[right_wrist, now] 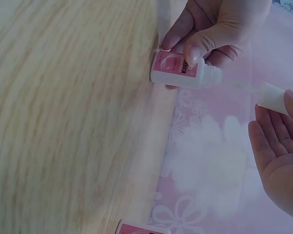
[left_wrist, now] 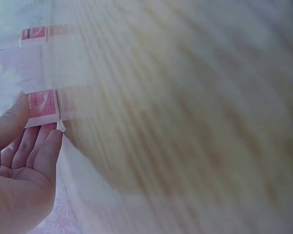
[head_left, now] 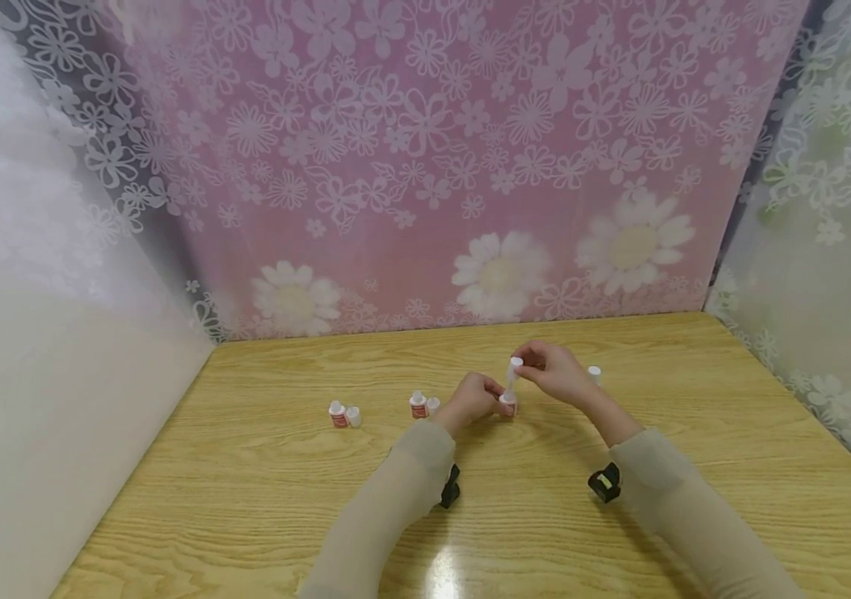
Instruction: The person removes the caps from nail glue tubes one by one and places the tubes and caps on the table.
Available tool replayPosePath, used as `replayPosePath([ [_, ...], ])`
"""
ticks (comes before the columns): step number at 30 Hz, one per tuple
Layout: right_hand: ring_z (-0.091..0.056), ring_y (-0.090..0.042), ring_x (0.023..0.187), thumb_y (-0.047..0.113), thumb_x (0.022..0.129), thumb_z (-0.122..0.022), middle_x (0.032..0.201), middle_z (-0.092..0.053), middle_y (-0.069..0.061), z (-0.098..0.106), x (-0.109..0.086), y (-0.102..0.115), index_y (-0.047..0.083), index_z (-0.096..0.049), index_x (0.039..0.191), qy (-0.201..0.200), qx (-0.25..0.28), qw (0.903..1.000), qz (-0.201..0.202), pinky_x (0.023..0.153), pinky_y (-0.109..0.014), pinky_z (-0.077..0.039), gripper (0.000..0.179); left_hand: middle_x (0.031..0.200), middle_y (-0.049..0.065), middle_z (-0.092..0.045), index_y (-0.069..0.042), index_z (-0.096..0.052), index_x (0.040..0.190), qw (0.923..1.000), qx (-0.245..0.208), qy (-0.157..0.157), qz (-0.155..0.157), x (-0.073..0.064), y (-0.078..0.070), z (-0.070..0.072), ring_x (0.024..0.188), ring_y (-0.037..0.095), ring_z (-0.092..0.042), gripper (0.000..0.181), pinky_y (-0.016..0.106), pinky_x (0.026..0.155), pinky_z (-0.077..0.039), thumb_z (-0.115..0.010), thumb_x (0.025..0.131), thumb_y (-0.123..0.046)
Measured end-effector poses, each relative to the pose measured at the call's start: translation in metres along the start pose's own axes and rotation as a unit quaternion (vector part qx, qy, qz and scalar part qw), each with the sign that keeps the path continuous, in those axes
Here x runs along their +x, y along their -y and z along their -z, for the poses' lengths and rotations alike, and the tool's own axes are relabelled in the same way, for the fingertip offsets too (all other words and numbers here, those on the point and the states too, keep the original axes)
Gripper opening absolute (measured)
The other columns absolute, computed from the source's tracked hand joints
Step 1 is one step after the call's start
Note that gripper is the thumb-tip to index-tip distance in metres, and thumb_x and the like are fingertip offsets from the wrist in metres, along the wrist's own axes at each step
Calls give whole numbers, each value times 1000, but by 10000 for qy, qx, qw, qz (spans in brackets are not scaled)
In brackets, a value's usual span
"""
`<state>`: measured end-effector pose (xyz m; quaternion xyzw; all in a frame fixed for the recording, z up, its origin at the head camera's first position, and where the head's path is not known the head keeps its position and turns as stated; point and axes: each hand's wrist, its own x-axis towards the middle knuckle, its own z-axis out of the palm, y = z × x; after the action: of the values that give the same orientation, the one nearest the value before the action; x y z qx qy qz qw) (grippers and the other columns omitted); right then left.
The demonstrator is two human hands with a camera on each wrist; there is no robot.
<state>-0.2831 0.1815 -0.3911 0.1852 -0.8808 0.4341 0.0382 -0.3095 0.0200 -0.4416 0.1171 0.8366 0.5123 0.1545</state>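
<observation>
A small white glue bottle [head_left: 508,403] with a pink-red label stands upright on the table, its threaded neck uncapped. My left hand [head_left: 479,398] pinches it between thumb and fingers, clearly visible in the left wrist view on the bottle [left_wrist: 43,105]. Above the neck, my right hand [head_left: 556,374] holds the white cap [head_left: 516,363] between thumb and fingers. From that cap [right_wrist: 272,97] a thin, pale applicator stem runs down toward the bottle neck in the right wrist view; whether its tip is inside the neck I cannot tell.
To the left stand two similar uncapped bottles, one nearer [head_left: 418,406] with its cap [head_left: 433,405] beside it, one farther [head_left: 338,416] with its cap [head_left: 353,417]. Another white-topped bottle [head_left: 594,374] is partly hidden behind my right hand. A flowered pink backdrop [head_left: 395,208] closes off the table's [head_left: 245,499] back.
</observation>
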Motion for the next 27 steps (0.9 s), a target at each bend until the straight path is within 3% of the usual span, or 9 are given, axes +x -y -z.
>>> replayPosePath([
  [27,-58,-24,86,6,86,-57,88,-61,-8,1,0,-2,-1,-57,98,-33,129,9998,173,74,-39,-46,14,73,0,-62,-4,-68,83,10000,-21,20,35,0,0,0,64,11,-52,17,23,56,-41,-76,68,-7],
])
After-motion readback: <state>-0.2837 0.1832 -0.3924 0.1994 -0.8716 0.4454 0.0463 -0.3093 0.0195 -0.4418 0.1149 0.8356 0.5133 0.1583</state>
